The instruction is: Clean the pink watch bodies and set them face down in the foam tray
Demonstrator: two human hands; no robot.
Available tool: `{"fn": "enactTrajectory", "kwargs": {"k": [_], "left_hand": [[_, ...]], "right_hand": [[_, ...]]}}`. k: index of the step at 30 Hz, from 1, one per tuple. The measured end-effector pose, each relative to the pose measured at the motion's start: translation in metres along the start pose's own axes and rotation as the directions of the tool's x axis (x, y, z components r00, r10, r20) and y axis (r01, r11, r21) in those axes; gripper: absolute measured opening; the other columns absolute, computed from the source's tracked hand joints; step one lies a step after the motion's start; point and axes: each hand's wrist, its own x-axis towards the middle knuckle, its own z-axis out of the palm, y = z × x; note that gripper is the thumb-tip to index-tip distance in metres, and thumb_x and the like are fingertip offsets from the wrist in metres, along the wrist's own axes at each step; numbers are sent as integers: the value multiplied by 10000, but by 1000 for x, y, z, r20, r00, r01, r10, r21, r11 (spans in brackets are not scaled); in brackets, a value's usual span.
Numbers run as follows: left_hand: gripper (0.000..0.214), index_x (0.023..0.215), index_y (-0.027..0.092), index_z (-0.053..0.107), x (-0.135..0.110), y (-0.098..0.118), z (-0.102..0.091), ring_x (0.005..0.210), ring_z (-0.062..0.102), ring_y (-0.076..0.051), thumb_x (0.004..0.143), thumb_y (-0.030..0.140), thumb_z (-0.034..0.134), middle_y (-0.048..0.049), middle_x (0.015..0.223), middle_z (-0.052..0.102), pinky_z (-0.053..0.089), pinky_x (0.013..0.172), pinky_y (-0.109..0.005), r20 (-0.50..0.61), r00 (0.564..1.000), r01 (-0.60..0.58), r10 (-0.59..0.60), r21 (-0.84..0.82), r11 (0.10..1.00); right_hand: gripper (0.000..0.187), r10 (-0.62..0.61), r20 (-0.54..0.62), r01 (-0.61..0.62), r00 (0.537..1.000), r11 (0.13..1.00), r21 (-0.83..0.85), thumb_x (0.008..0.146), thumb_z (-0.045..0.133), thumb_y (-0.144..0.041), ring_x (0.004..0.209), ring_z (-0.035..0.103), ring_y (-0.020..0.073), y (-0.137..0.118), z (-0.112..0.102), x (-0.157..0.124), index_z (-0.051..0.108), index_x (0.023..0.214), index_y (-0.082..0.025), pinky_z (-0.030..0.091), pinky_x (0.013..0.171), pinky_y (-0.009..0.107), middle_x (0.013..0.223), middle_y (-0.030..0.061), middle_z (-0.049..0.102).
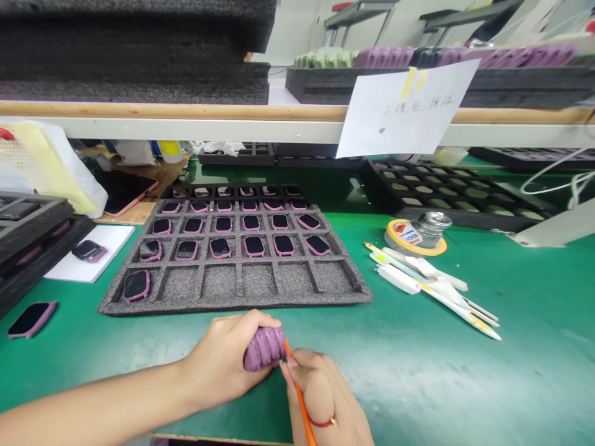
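Observation:
My left hand (230, 359) is closed around a purple ribbed watch body (264, 348) near the front of the green mat. My right hand (320, 396) pinches a thin orange stick (301, 402) whose tip touches the watch body. Just beyond both hands lies a grey foam tray (288, 288) holding several purple watch bodies with dark screens (253, 246). Its nearest row has one watch (136, 285) at the left and several bare pockets.
White tools (432, 282), a tape roll (403, 235) and a small metal-capped jar (431, 227) lie to the right. Loose watches (31, 319) and a stacked black tray (28, 238) sit left. Another dark tray (455, 192) is behind. A shelf with a paper note (404, 108) hangs overhead.

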Motion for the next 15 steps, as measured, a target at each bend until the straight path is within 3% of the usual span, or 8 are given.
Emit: {"fn": "enactTrajectory", "kwargs": {"k": [4,10,13,15], "left_hand": [[354,1140,234,549,-1,0,0,938,735,-152,824,170,694,17,1064,752,556,810,-264,22,1000,6,-6,-14,1000],[371,1142,245,565,0,-1,0,952,737,-147,810,181,718,28,1077,754,550,823,-252,-16,1000,18,-19,-25,1000],[370,1132,245,574,0,0,-1,921,738,-147,804,183,732,32,1052,758,550,800,-249,-6,1000,20,-20,-24,1000],[367,1123,242,578,-1,0,-2,907,737,-149,800,184,741,29,1046,758,549,791,-249,0,1000,18,-18,-15,1000]], "right_hand": [[171,39,6,-39,999,999,26,1035,418,-146,663,542,143,-1,1,-2,476,885,-202,469,609,251,809,42,623],[125,170,89,-189,981,932,308,1000,474,-149,664,607,108,10,-4,9,513,907,-223,519,608,197,824,8,625],[146,184,126,-220,975,886,408,968,506,-90,743,655,98,19,-17,13,561,991,-224,545,672,174,865,9,640],[210,177,116,-208,977,907,367,960,521,-63,829,674,101,19,-25,12,603,1051,-233,552,762,178,915,17,658]]}}
